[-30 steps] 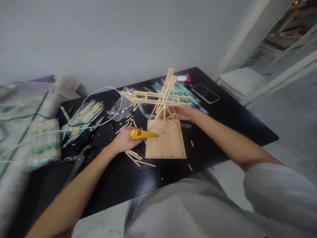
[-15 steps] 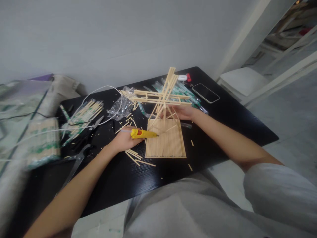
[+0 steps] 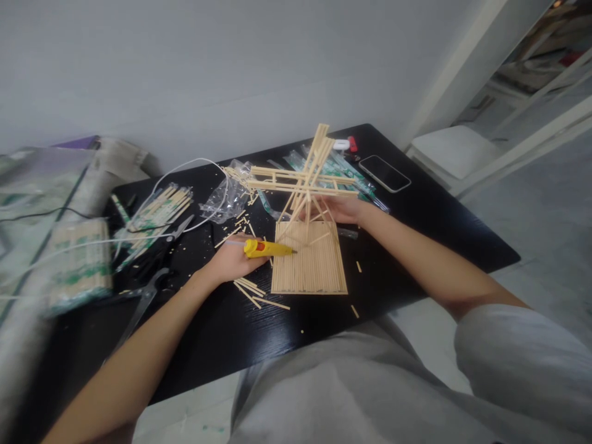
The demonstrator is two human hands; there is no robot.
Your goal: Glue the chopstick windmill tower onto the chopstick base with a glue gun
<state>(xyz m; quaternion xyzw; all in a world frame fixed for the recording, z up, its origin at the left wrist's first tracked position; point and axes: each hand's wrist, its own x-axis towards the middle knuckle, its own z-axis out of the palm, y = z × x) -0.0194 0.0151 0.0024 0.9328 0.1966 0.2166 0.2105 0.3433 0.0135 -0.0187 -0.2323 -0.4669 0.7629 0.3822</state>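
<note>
My left hand is closed round a yellow hot glue gun, whose nozzle points right over a flat panel of thin wooden sticks laid side by side. A windmill-like model of glued wooden sticks, with crossing ladder-shaped arms on slanting legs, stands at the panel's far part. Behind those legs my right hand grips the model from the right; its fingertips are partly hidden by the sticks. Loose cut sticks lie by my left hand.
On the black table are pliers, scissors, packs of sticks, crumpled clear plastic and a phone. A white cable loops across the left. Beyond the table's right side stands a white stool.
</note>
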